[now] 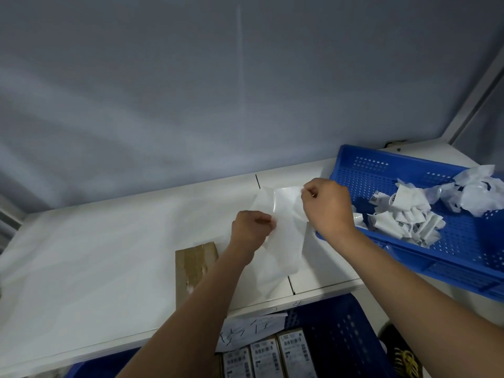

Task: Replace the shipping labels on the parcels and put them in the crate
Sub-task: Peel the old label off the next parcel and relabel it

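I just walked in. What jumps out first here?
Two hands meet mid-table: the left hand and right hand pinch a white sheet between them. At right, a blue tray holds crumpled label scraps. A brown parcel lies beside the left forearm.

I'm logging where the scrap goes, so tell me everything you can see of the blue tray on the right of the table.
The blue perforated plastic tray is shallow and rectangular, with rows of small holes through its floor and low walls. It sits on the white table at the right, angled, its near side overhanging the table's front edge. A loose heap of crumpled white label scraps, some with barcode print, lies inside. The right hand is held in front of its left corner; whether they touch cannot be told.
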